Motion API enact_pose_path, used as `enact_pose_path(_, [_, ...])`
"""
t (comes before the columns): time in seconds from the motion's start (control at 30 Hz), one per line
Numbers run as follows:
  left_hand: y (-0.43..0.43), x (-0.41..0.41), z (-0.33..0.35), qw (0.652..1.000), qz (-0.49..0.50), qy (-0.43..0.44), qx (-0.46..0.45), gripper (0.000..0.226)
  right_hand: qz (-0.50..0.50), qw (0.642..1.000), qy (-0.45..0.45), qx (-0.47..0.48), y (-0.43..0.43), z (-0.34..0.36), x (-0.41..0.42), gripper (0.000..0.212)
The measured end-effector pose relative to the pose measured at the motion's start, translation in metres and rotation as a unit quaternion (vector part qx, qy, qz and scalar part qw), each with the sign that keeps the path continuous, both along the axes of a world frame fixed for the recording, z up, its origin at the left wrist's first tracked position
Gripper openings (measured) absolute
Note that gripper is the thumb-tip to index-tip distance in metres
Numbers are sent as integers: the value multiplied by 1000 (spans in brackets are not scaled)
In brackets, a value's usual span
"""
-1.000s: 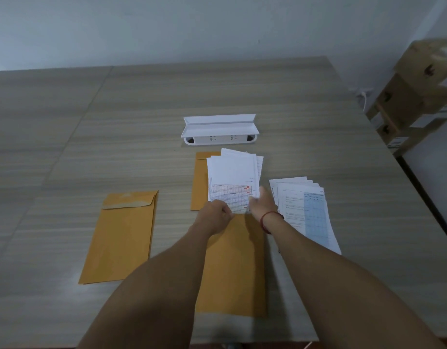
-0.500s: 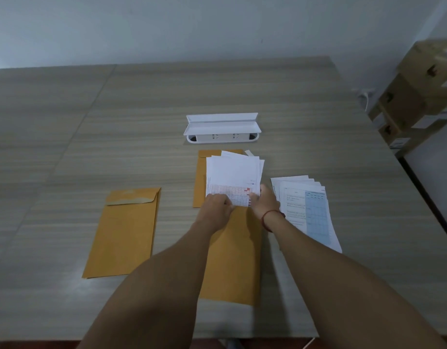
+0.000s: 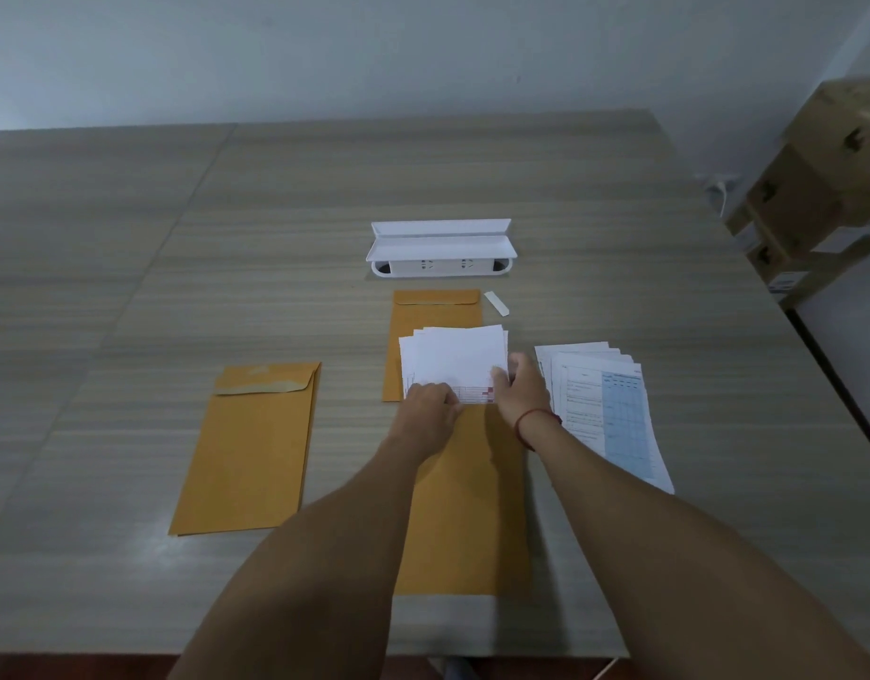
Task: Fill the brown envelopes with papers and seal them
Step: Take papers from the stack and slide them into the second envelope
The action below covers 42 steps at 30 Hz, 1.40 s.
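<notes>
A brown envelope (image 3: 464,503) lies in front of me with a stack of white papers (image 3: 452,358) partly slid into its far mouth. My left hand (image 3: 430,414) pinches the envelope's opening at the papers' left corner. My right hand (image 3: 521,390) grips the papers' right edge. A second brown envelope (image 3: 435,314) lies flat behind, half covered by the papers. A third brown envelope (image 3: 249,449) with its flap folded down rests at the left. More printed papers (image 3: 604,409) lie fanned at the right.
A white socket box (image 3: 440,250) with a raised lid sits in the wooden table (image 3: 128,267) behind the envelopes. A small white strip (image 3: 496,304) lies next to it. Cardboard boxes (image 3: 825,188) stand stacked off the table's right edge.
The papers have slid further into the front envelope, so less of them shows. A small white strip behind them has come into sight.
</notes>
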<state>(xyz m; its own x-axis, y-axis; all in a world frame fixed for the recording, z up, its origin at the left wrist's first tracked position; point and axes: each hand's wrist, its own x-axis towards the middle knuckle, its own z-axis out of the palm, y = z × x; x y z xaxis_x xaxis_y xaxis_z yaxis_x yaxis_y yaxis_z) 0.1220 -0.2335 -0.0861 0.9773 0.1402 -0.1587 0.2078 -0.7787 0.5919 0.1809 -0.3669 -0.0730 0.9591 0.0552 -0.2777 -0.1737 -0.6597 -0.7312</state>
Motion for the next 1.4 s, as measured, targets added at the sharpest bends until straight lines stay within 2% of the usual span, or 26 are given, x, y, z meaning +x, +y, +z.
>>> enact_pose_path(0.1, [-3,0,3,1000,-3,0,-8,15,-38,999,-14,37,6,8,11,25])
enact_pose_path(0.23, [1,0,6,1000,9,-6,-18,16,14,999,-6,-47,-1,3,10,12])
enact_pose_path(0.33, [2,-2,7,1000,6,-2,-16,15,37,995,7,-97,-9,-5,4,13])
enact_pose_path(0.4, [0,-2,9,1000,7,1,-18,16,39,997,8,-63,-9,-1,5,11])
enact_pose_path(0.5, [-2,-1,10,1000,-1,-6,-16,16,17,999,5,42,-5,17,10,32])
enact_pose_path(0.57, [-3,-1,11,1000,-6,-3,-11,15,18,999,-4,50,-4,23,13,36])
enact_pose_path(0.7, [-3,-4,9,1000,-4,8,-6,15,65,997,17,-25,-10,16,9,34])
enact_pose_path(0.87, [-2,-10,5,1000,11,5,-15,14,151,982,32,-110,-15,2,0,22])
enact_pose_path(0.93, [-2,-11,4,1000,14,-7,-5,15,172,978,36,-115,-16,4,0,22])
enact_pose_path(1.07, [-3,-12,9,996,9,-16,83,23,202,971,19,-126,-17,9,2,28])
enact_pose_path(1.17, [-5,-9,13,995,-9,-12,95,24,220,968,9,-123,-20,10,0,34])
enact_pose_path(1.4, [-6,-13,13,992,-30,8,123,27,227,965,28,-130,-20,16,2,30])
